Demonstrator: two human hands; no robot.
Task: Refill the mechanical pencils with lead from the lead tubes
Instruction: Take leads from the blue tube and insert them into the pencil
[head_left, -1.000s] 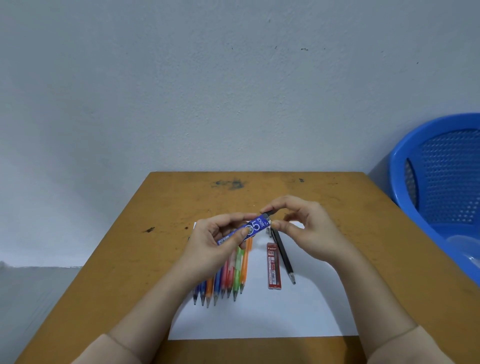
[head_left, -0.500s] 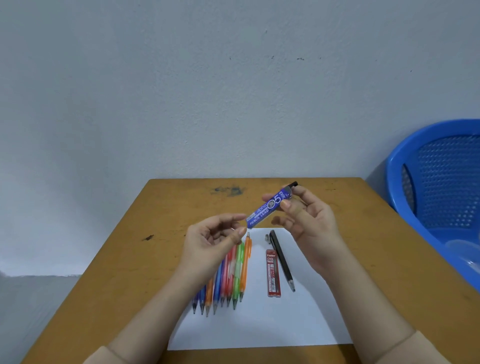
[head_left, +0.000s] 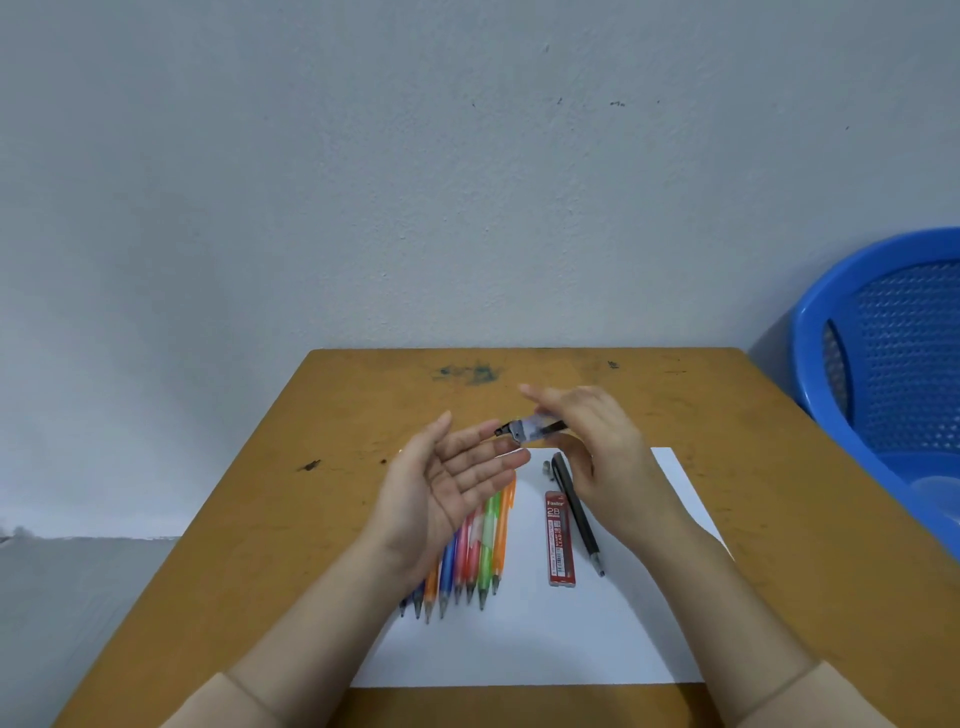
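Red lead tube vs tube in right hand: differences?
The red lead tube lies untouched on the white paper; the held tube is aloft in the right hand. The red lead tube runs near-to-far; the held tube lies crosswise, dark tip toward the left hand. Both are slim.

The desk (head_left: 753, 467) is ochre with dark smudges, the paper (head_left: 519, 644) white, the row of pencils (head_left: 470, 551) blue, orange, pink, red and green, the lone pencil (head_left: 575, 506) black, the lying tube (head_left: 560, 540) red with white lettering, the held tube (head_left: 531, 430) pale and black-tipped, the basket (head_left: 815, 301) blue and perforated.
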